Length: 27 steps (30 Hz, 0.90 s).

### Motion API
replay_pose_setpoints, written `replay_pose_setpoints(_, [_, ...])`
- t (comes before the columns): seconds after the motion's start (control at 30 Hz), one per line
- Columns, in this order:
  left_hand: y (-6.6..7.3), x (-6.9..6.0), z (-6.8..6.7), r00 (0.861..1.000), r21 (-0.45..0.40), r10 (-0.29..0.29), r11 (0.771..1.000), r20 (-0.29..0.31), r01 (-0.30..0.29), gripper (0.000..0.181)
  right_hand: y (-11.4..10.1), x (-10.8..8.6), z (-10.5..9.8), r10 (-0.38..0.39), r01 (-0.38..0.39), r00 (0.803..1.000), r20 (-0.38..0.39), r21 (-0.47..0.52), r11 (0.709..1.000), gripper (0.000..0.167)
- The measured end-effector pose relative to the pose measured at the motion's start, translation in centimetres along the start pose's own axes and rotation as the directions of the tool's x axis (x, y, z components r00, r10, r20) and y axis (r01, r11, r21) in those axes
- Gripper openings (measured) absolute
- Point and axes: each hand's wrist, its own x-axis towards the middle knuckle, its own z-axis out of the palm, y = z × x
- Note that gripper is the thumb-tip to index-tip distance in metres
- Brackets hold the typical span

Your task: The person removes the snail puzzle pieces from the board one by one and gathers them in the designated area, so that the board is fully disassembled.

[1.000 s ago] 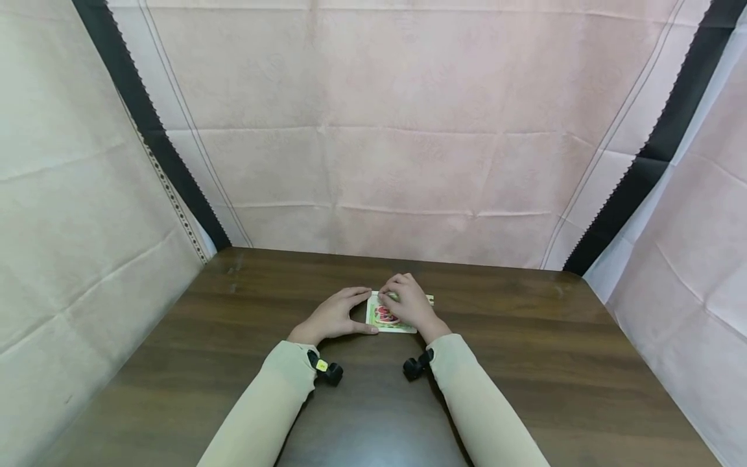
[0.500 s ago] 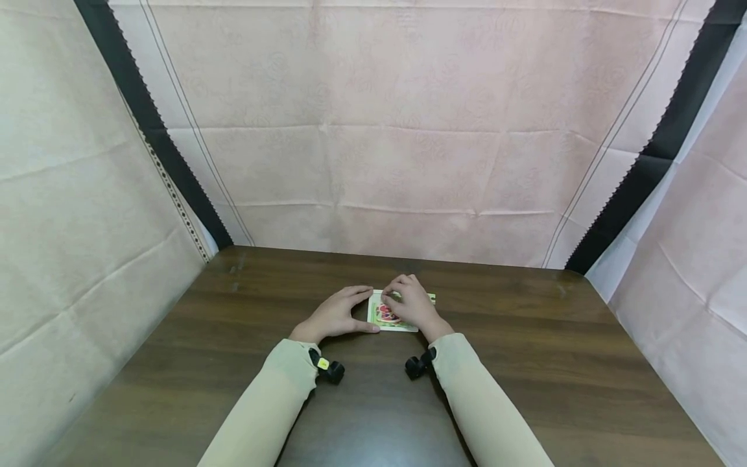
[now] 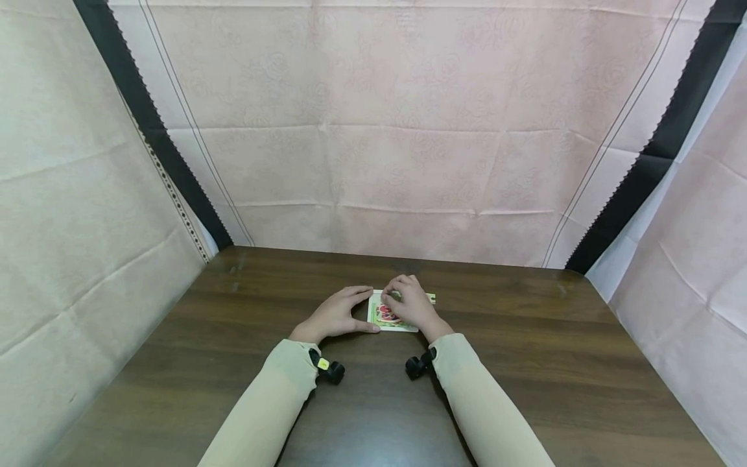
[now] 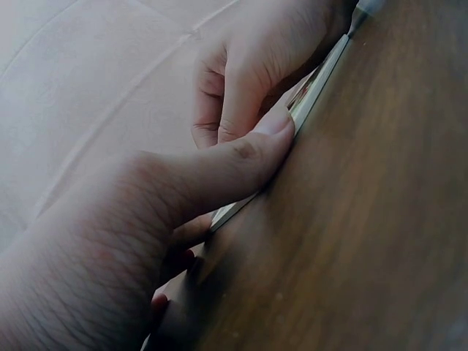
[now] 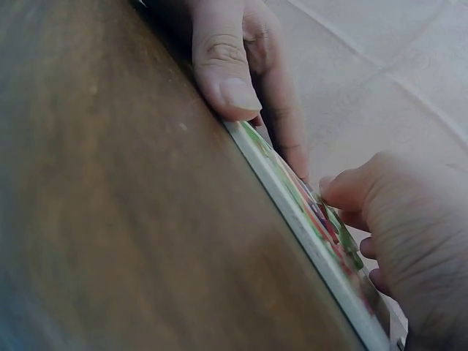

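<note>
The head view shifted slightly; against the picture board (image 3: 380, 314), neither left hand (image 3: 330, 316) nor right hand (image 3: 412, 306) visibly moved.

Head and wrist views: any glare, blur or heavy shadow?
Head: pale glare on the table low in frame, between the sleeves, dark shadow strips along their inner edges; print on the board too small for fine detail. Left wrist: dim, table grain smeared, dark shadow below the left hand. Right wrist: also dim, table blurred, print soft.
</note>
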Motion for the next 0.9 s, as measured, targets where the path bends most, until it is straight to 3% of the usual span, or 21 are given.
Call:
replay_pose_setpoints(0.37, [-0.02, -0.26, 0.23, 1.0, -0.015, -0.009, 1.0, 0.01, 0.009, 0.107, 0.02, -0.14, 0.12, 0.025, -0.025, 1.0, 0.017, -0.002, 1.0, 0.018])
replay_pose_setpoints(0.73, [0.23, -0.07, -0.16, 1.0, -0.022, 0.002, 1.0, 0.003, -0.002, 0.105, -0.09, -0.07, -0.29, -0.034, 0.034, 0.999, -0.025, 0.019, 0.999, 0.009])
replay_pose_setpoints(0.9, [0.19, -0.04, -0.11, 1.0, -0.012, -0.006, 1.0, 0.01, 0.006, 0.105, -0.03, -0.02, -0.26, -0.055, 0.055, 0.998, 0.0, 0.034, 0.998, 0.017])
